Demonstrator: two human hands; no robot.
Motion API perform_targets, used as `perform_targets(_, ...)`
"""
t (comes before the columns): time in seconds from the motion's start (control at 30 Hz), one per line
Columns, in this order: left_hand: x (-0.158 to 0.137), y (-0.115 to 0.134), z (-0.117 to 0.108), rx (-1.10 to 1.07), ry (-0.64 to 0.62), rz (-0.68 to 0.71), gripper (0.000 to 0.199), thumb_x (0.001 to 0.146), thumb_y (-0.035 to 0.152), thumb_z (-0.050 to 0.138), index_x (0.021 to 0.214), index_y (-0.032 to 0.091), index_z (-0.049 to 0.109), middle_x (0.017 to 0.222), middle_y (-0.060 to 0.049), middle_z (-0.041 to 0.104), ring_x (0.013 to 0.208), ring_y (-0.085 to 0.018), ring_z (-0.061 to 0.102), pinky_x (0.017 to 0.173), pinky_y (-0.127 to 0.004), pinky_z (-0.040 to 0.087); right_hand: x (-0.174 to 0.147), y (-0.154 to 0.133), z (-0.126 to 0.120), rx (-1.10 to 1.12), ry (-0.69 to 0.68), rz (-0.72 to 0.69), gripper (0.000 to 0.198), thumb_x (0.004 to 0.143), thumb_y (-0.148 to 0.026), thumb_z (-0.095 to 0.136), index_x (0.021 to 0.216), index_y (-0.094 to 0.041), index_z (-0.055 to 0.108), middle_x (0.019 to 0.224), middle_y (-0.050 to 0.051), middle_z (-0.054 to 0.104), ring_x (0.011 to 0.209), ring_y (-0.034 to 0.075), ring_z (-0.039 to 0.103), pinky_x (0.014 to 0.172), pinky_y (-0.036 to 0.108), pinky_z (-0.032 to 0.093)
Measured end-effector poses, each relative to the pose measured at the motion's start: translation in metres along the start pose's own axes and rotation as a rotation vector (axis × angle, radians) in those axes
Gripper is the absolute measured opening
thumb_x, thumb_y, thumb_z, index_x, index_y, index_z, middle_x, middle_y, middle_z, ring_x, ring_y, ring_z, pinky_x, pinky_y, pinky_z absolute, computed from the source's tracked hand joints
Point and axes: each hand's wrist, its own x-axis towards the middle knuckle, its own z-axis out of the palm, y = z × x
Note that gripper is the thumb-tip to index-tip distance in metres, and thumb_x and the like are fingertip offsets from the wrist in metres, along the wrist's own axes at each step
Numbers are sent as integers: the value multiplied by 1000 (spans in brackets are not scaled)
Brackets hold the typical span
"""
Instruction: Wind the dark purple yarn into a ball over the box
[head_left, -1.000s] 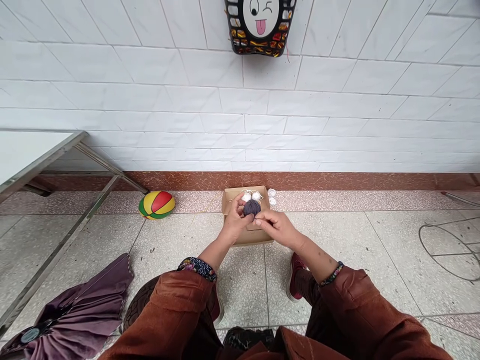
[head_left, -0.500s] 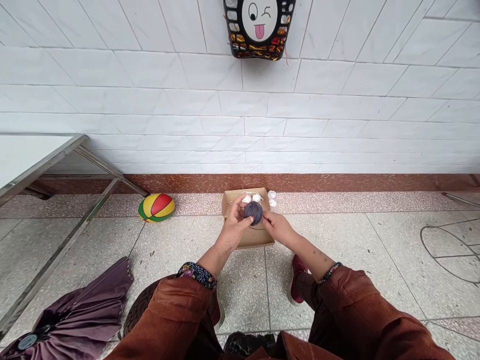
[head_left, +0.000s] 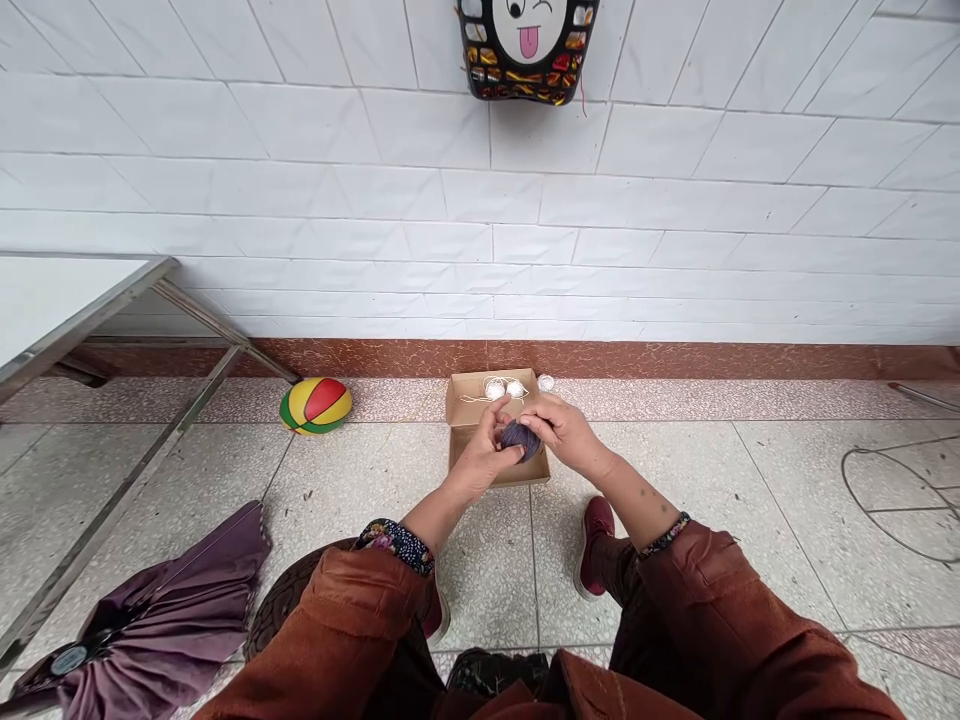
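Observation:
A dark grey-purple ball of yarn (head_left: 520, 441) is held in my left hand (head_left: 484, 455), the thumb in front and the fingers around its left side. My right hand (head_left: 562, 432) is closed at the ball's upper right, its fingertips pinched on the yarn against the ball; the strand itself is too fine to make out. Below both hands lies an open cardboard box (head_left: 459, 442), its lower half partly covered by them. White yarn balls (head_left: 495, 389) with loose strands rest in the box's far part. Another white ball (head_left: 545, 383) lies just right of the box.
A yellow, red and green ball (head_left: 316, 405) is on the floor by a metal-framed table (head_left: 90, 310). At the lower left lies a folded purple umbrella (head_left: 172, 610). A wire frame (head_left: 900, 510) stands at right. A black basket (head_left: 525, 85) hangs on the tiled wall.
My right hand has moved from the ball's right side up over its upper right. The yarn ball has shifted slightly right and turned in my left hand. The view has tilted slightly.

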Motion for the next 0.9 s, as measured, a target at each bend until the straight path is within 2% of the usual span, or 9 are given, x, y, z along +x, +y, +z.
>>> perform_targets(0.13,-9,4,5,-95,-139,-16,84,70,17,76,146,35,45,115,-2,52,95,-14,52,85,-27,43,-1,19,2,-21,104,47,23,101,-32,54,86,-22,67,81,3,64,80,18,60,75,29,47)
perform_targets(0.23,-12,11,7,-184,-137,-25,85,67,14,77,144,34,48,111,-1,54,93,-14,52,84,-27,42,-4,28,7,-32,157,130,22,100,-31,55,82,-21,63,80,3,62,77,18,59,73,29,46)
perform_targets(0.33,-10,15,6,-246,-56,-27,77,66,13,78,137,30,56,111,-2,60,97,-15,55,88,-29,42,-8,32,16,-86,99,201,22,100,-27,52,80,-21,59,79,2,61,76,18,58,71,28,44)
perform_targets(0.4,-5,17,3,-295,28,-22,63,65,15,79,125,24,63,112,-4,63,101,-17,57,92,-30,42,-12,33,24,-123,-5,226,21,100,-24,50,81,-21,58,77,2,61,74,18,58,69,28,43)
perform_targets(0.5,3,16,-4,-312,177,-29,47,64,20,81,109,19,67,105,-4,66,96,-16,60,91,-31,44,-20,30,36,-155,-154,221,15,99,-20,52,87,-21,60,81,2,65,77,18,61,69,27,43)
perform_targets(0.6,10,11,-11,-199,300,-40,49,63,21,81,109,19,66,101,-2,66,93,-16,59,89,-30,44,-25,21,43,-169,-225,176,12,99,-20,53,91,-21,62,89,3,68,83,18,63,73,26,44)
perform_targets(0.67,11,6,-12,-95,328,-43,51,64,25,81,112,19,64,101,-2,66,94,-17,59,90,-30,44,-25,13,42,-137,-267,136,11,99,-21,54,91,-21,62,88,3,68,82,17,62,73,26,44)
perform_targets(0.8,6,-6,-5,34,275,-60,54,70,32,79,120,21,60,104,-3,66,97,-18,59,89,-31,46,-17,-2,32,75,-294,92,13,98,-24,55,90,-21,65,83,1,68,76,15,61,72,26,44)
perform_targets(0.9,-1,-10,3,-63,145,-129,64,76,38,75,134,25,51,107,-4,66,92,-18,60,76,-29,48,-10,-3,22,256,-270,194,17,97,-30,56,86,-20,64,74,-1,66,68,14,60,67,25,45)
